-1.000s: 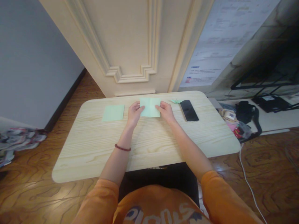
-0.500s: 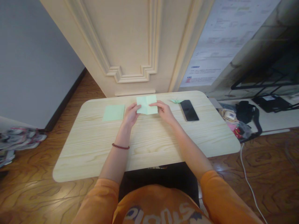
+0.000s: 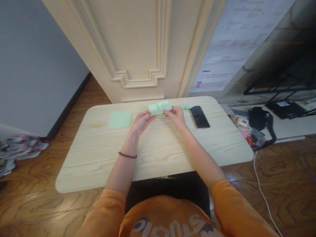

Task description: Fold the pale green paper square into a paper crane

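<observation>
Both my hands hold a folded pale green paper (image 3: 159,108) just above the far part of the wooden table (image 3: 160,149). My left hand (image 3: 141,122) pinches its left side, and my right hand (image 3: 176,117) pinches its right side. The paper is creased into a narrow, uneven shape, and my fingers hide its lower edge. A flat square of the same green paper (image 3: 119,118) lies left of my left hand. Beyond my right hand are a small green origami crane (image 3: 186,107) and a black smartphone (image 3: 199,117).
The table's far edge stands against a cream panelled door (image 3: 138,49). A black bag (image 3: 258,118) and small packets sit on a low shelf to the right. A white cable (image 3: 259,186) runs over the wooden floor, and cloth lies at left.
The green paper has gone from a flat sheet on the table to a narrower folded shape lifted between my hands. My hands have moved closer together. The other objects have not moved.
</observation>
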`<state>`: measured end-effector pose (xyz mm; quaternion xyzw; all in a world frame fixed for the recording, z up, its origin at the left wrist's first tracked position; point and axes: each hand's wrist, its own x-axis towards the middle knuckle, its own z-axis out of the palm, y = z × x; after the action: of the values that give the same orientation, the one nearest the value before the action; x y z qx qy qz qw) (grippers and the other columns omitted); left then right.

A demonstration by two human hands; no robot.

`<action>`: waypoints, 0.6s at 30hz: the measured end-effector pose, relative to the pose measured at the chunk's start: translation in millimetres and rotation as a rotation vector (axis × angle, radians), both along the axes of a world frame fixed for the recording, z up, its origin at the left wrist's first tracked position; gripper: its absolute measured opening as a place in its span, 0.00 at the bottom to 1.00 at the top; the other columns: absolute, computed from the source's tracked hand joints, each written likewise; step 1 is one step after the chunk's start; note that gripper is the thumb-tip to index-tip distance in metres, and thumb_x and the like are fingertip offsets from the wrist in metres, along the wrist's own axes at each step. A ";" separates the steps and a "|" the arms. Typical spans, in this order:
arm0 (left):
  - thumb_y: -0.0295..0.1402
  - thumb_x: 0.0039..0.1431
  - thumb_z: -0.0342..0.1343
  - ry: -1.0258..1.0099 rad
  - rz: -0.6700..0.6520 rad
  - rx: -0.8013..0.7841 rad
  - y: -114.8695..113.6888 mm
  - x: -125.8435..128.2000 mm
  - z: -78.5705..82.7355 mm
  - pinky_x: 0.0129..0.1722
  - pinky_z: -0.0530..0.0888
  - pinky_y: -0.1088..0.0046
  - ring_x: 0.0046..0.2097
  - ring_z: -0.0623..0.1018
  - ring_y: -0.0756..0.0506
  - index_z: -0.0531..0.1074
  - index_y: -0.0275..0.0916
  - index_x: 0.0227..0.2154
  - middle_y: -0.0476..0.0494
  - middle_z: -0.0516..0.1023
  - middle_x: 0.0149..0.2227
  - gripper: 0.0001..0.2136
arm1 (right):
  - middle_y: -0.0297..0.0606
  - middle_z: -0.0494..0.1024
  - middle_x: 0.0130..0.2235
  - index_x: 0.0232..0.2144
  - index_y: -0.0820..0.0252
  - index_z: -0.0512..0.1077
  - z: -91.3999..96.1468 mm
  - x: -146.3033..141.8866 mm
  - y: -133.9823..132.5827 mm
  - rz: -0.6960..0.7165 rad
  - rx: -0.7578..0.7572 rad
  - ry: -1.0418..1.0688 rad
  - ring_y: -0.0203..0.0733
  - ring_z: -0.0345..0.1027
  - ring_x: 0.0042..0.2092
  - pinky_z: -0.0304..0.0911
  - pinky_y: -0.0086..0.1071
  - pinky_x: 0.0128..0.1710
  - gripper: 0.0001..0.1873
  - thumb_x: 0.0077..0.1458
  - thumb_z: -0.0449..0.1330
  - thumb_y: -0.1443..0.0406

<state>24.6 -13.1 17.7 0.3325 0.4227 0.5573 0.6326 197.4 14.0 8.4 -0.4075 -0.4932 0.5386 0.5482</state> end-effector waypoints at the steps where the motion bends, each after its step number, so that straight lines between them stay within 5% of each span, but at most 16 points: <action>1: 0.23 0.43 0.62 0.006 -0.017 0.006 -0.6 0.4 0.7 0.55 0.74 0.63 0.48 0.80 0.42 0.78 0.35 0.31 0.40 0.82 0.38 0.09 | 0.34 0.77 0.28 0.27 0.58 0.73 0.4 0.0 0.2 -0.015 -0.005 0.023 0.38 0.71 0.31 0.71 0.33 0.34 0.17 0.36 0.72 0.56; 7: 0.27 0.35 0.68 0.090 -0.075 0.086 -3.4 5.6 3.8 0.54 0.74 0.61 0.48 0.80 0.40 0.78 0.36 0.37 0.41 0.82 0.41 0.20 | 0.28 0.77 0.28 0.29 0.54 0.63 1.6 -0.8 -1.5 -0.056 0.012 0.076 0.35 0.71 0.29 0.71 0.30 0.32 0.24 0.36 0.72 0.56; 18: 0.35 0.27 0.74 0.209 0.184 0.120 -2.3 17.8 -8.5 0.39 0.75 0.68 0.35 0.78 0.46 0.72 0.37 0.40 0.46 0.79 0.33 0.31 | 0.26 0.77 0.28 0.49 0.50 0.62 -2.6 -11.7 -9.7 -0.002 -0.032 0.110 0.36 0.73 0.28 0.71 0.31 0.34 0.40 0.33 0.74 0.57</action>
<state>42.4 -15.4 9.2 0.3857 0.4810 0.5995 0.5104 185.7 4.4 5.8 -0.3866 -0.4533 0.5675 0.5683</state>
